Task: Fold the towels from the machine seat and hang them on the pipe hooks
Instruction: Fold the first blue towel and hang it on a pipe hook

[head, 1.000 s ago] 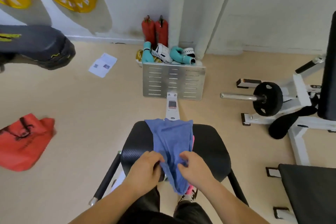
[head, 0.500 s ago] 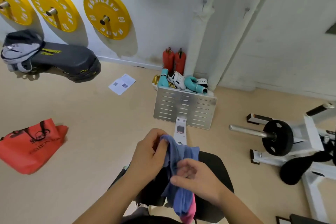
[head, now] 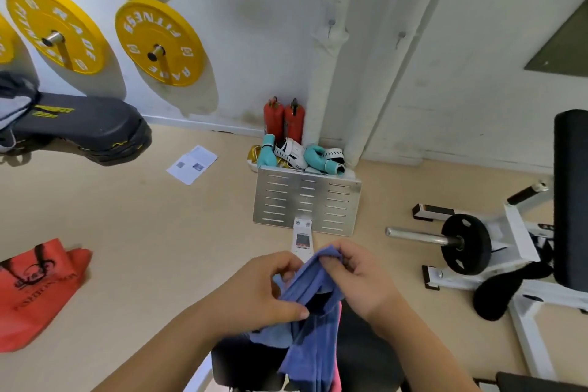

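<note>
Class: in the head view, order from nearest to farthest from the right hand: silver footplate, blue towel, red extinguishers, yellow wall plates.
1. blue towel, pinched by the right hand.
2. silver footplate, ahead on floor.
3. red extinguishers, against the wall.
4. yellow wall plates, upper left.

Floor (head: 152, 232) open on the left; slotted plate (head: 307, 200) and gloves (head: 315, 157) stand before the pipe (head: 324, 89)

Our bare forearms come up from the bottom edge and meet near the middle. Our left hand (head: 254, 293) has its back up, thumb laid across the towel (head: 307, 344) and fingers curled behind it. Our right hand (head: 359, 280), just beside it, pinches the top fold with curled fingers.
</note>
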Demonstrator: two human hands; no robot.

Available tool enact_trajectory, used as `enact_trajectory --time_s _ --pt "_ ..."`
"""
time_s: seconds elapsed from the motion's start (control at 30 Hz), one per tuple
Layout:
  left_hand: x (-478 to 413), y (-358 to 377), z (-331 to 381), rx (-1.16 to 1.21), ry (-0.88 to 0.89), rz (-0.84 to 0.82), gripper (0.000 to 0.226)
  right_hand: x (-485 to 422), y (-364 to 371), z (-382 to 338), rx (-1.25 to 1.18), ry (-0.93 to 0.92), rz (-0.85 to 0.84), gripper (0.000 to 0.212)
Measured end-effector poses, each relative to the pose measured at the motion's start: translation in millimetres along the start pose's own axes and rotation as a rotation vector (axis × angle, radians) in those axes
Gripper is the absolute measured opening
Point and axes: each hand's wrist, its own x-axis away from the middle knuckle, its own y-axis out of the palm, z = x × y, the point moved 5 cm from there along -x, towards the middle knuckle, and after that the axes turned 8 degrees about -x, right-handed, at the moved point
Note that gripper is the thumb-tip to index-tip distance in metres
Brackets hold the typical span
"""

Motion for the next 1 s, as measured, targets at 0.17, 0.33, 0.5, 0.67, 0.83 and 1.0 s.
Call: enact_trajectory --time_s 0.17,0.33,0.5,0.67,0.83,1.0 --pt "-7 1 -54 -0.32 -0.139 -0.021 0.021 -19 12 3 -0.184 0.05 0.098 0.027" --pt "-15 -42 -63 -0.499 -0.184 0.071 0.027 -43 -23 -40 -0.091 -0.116 0.222 0.022" --pt "-5 -122 -1 -0.379 -0.041 0.54 0.019 -40 -59 -113 -0.11 -0.322 0.412 0.028" --pt "26 -145 28 -0.241 0.075 0.768 0.02 -3 -61 -128 -0.11 -0.431 0.465 0.03" --pt "46 -127 -2 -0.197 0.06 0.723 0.023 30 -48 -84 -0.072 -0.359 0.468 0.03" --pt "68 -100 -41 -0.186 0.062 0.591 0.03 67 -36 -14 -0.012 -0.208 0.567 0.028"
